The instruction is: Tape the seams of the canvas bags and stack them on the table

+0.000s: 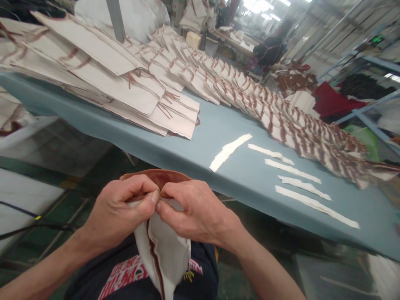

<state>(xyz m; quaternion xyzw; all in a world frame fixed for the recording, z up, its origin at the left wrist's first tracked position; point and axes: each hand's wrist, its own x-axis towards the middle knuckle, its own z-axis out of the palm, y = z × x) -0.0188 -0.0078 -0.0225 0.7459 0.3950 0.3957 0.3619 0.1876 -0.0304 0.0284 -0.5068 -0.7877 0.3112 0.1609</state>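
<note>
Both hands meet in front of my chest, below the near edge of the blue-grey table (218,137). My left hand (121,208) and my right hand (192,210) pinch the top edge of a cream cloth bag (164,254) with brown trim, thumbs and fingertips almost touching. The bag's brown-lined mouth (159,177) curves up behind my fingers, and its body hangs down over my lap.
Overlapping stacks of cream bags with brown cords (125,83) lie on the table's left. A long fanned row of bags (281,112) runs along its far side. Several white cloth strips (293,171) lie near the front edge. A person (270,48) sits in the background.
</note>
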